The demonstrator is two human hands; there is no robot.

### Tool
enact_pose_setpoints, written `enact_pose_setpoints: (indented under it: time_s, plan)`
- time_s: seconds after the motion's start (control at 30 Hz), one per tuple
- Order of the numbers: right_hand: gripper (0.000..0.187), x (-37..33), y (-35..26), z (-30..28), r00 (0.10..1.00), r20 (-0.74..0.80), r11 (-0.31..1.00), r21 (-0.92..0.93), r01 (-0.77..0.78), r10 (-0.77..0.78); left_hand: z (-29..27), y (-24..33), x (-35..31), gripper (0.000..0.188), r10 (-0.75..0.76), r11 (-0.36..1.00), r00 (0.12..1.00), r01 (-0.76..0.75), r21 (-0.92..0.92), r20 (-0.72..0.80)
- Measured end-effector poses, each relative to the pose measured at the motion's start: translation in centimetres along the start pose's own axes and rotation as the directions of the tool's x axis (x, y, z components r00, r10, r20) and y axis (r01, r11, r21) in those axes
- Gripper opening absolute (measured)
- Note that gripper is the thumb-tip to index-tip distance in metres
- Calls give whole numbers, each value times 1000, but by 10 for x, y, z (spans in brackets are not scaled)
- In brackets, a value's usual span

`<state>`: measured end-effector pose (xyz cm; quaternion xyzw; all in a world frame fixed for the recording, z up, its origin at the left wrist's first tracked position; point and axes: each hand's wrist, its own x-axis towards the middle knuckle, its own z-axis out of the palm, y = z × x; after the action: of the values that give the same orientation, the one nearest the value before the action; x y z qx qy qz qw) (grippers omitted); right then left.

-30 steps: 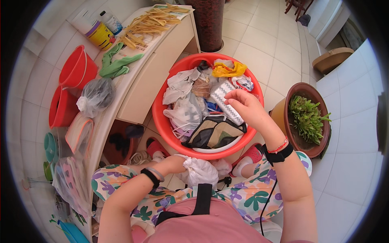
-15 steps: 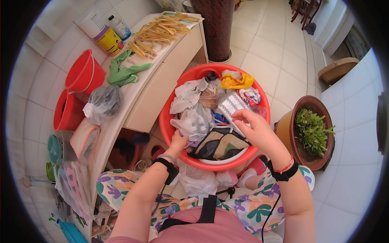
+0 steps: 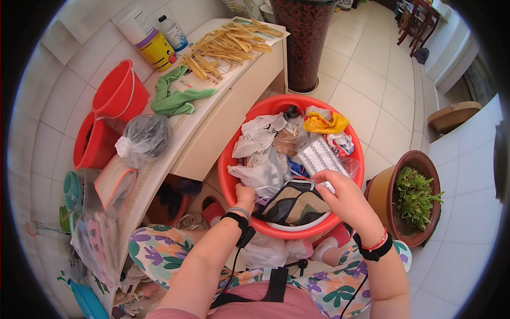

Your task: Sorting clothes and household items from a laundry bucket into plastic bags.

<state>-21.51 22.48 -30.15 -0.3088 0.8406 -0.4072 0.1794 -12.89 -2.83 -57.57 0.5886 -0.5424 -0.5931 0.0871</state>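
Note:
A round red plastic tub (image 3: 227, 186) in front of me is filled with plastic bags and packages. My left hand (image 3: 245, 198) is at its near left, fingers curled in beside a crumpled clear plastic bag (image 3: 260, 173); what they grip is hidden. My right hand (image 3: 342, 196) bends over the near right part, thumb and fingers drawn together at the edge of a black, tan and green mesh-like pouch (image 3: 295, 204). A bit of white shows between them. Beyond it lies a white package with grey zigzags (image 3: 319, 157). A yellow bag (image 3: 325, 123) is at the far right.
On the left, a counter (image 3: 199, 125) holds dried tan strips (image 3: 228, 48), a green cloth (image 3: 180, 101), red buckets (image 3: 119, 93) and a tied bag (image 3: 146, 135). A potted plant (image 3: 411, 194) stands right. Behind the tub rises a tall dark patterned pillar-like vessel (image 3: 303, 48).
My right hand has come down from above the zigzag package to the pouch's right edge. My left hand stays at the tub's near left. The whole view has shifted slightly.

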Motion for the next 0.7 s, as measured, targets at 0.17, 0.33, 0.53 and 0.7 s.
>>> enact_pose_setpoints:
  time_s: [0.17, 0.33, 0.53, 0.7]
  plan:
    - [22, 0, -3, -1, 1000, -6, 1000, 12, -25, 25, 1, 10, -13, 28, 182, 983, 967, -174, -58, 181]
    - [31, -5, 5, 4, 997, 17, 998, -1, -69, 70, 13, 56, -117, 20, 768, 404, 452, -891, 205, 454]
    - [45, -3, 29, 16, 978, 135, 971, 159, -181, 161, 6, 103, -192, 20, 802, 254, 179, -966, -55, 570]
    - [40, 1, 34, 12, 991, 120, 894, 435, -110, 64, 1, 109, -193, 21, 806, 251, 159, -964, -87, 570]
